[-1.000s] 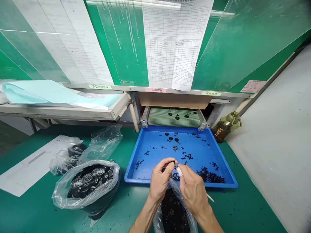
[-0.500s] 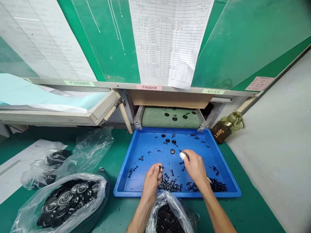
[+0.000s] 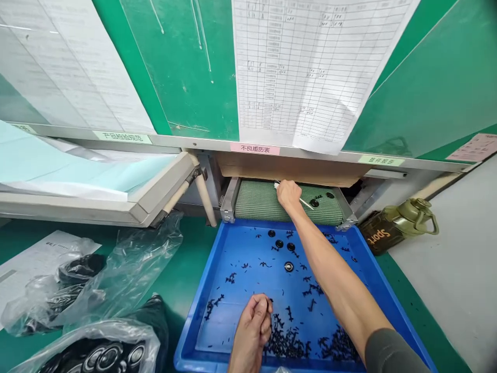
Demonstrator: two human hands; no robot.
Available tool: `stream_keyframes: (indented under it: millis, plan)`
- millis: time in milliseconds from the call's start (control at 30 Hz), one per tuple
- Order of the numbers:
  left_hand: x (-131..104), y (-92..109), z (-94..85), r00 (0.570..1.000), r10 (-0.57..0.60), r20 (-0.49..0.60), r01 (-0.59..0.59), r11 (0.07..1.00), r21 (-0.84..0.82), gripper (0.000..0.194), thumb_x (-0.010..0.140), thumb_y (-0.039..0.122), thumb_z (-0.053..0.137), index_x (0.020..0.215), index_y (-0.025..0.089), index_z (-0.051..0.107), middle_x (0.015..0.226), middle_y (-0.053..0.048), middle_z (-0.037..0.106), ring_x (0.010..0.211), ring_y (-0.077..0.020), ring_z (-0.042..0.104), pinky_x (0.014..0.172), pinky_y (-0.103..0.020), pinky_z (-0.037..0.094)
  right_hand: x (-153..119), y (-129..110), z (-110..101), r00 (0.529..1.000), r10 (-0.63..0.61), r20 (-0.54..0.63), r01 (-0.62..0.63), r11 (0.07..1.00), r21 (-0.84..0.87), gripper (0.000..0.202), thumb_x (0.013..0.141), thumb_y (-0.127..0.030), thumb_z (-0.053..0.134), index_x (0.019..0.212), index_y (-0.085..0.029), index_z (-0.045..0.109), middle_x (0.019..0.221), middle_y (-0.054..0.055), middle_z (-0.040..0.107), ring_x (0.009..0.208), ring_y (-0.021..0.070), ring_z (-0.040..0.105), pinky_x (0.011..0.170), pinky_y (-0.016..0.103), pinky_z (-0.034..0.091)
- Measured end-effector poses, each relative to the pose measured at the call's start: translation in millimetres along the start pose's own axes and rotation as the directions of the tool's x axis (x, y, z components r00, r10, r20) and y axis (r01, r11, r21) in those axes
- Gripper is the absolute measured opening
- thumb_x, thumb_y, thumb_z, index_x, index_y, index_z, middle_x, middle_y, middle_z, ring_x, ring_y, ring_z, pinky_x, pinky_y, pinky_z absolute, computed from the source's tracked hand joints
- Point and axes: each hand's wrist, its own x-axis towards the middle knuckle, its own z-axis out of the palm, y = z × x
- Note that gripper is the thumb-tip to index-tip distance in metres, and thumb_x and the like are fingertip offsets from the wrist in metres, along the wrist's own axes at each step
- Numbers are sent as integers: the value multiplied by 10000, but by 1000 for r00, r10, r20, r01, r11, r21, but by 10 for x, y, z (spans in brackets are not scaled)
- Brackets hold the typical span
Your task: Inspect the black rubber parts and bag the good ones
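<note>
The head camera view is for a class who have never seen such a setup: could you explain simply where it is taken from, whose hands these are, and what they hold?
There is no robot here: one person works with two bare hands, filmed by a camera on their head looking forward and down. The right hand reaches over a ribbed green belt, gripping a thin pale stick. The left hand is curled above a blue tray; whether it holds anything is unclear. In the tray lie round black parts and many small black scraps. Beside it, on the green table, an open plastic bag holds more round parts.
</note>
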Motion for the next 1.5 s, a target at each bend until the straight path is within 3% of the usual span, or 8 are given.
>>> stream_keyframes:
  millis: [267, 400, 467, 567, 733, 900, 1133, 1500]
  plan:
    - [77, -8, -54, 995, -31, -93, 21, 994, -109, 418, 606, 447, 778, 884, 163, 648, 786, -20, 576, 544, -57, 407, 394, -165, 256, -213, -127, -186, 996, -84, -27, 84, 996, 5, 275, 886, -154, 391, 948, -126, 657, 920, 142, 671, 859, 222, 631, 682, 267, 417]
    - [40, 19, -52, 999, 7, -39, -14, 983, -181, 330, 669, 375, 751, 896, 151, 669, 901, -71, 620, 686, -108, 512, 467, -188, 372, -973, 41, -403, 971, -239, -21, 240, 965, 107, 276, 878, -193, 396, 952, -194, 662, 769, 31, 661, 696, 156, 602, 588, 220, 381]
    - [-11, 80, -2, 998, 64, 9, -61, 975, -213, 301, 696, 379, 730, 867, 139, 672, 866, -69, 614, 665, -98, 499, 451, -180, 352, -1444, 194, -433, 936, -352, 5, 330, 881, 339, 302, 853, -186, 401, 1005, -222, 660, 650, -22, 614, 577, 119, 546, 517, 197, 348]
    - [-134, 192, 132, 989, 134, 62, -117, 966, -229, 331, 724, 411, 701, 895, 129, 669, 813, -53, 585, 617, -71, 463, 431, -157, 312, -2098, 408, -412, 918, -395, 32, 289, 721, 630, 313, 796, -173, 430, 967, -198, 690, 574, -31, 567, 499, 103, 471, 488, 200, 335]
    - [-413, 248, 372, 962, 163, 217, -120, 972, -200, 343, 735, 419, 689, 881, 110, 657, 672, 6, 477, 520, -36, 350, 405, -141, 227, -2797, 577, -468, 937, -348, 28, 217, 645, 733, 309, 766, -172, 463, 941, -210, 715, 658, -3, 636, 529, 107, 497, 522, 213, 385]
    - [-700, 164, 466, 935, 130, 330, -106, 990, -89, 332, 743, 384, 692, 910, 99, 666, 604, 25, 435, 512, -36, 324, 417, -151, 194, -3123, 725, -700, 944, -329, -28, 252, 661, 707, 320, 810, -168, 434, 985, -234, 694, 816, 17, 673, 643, 128, 569, 619, 235, 452]
    - [-950, 88, 506, 930, 197, 310, -187, 980, -61, 340, 685, 338, 745, 946, 140, 654, 814, -55, 610, 506, -32, 351, 406, -172, 154, -3554, 977, -901, 909, -413, -59, 380, 759, 528, 484, 848, -101, 314, 1288, -221, 475, 1043, 73, 627, 904, 168, 604, 770, 286, 505]
    - [-1074, 11, 564, 952, 202, 230, -215, 976, 33, 384, 635, 343, 774, 945, 145, 664, 598, 30, 519, 471, -34, 324, 391, -160, 183, -3777, 887, -869, 919, -353, -174, 382, 908, 174, 357, 879, -115, 325, 1130, -189, 567, 851, 60, 632, 751, 171, 590, 641, 251, 422]
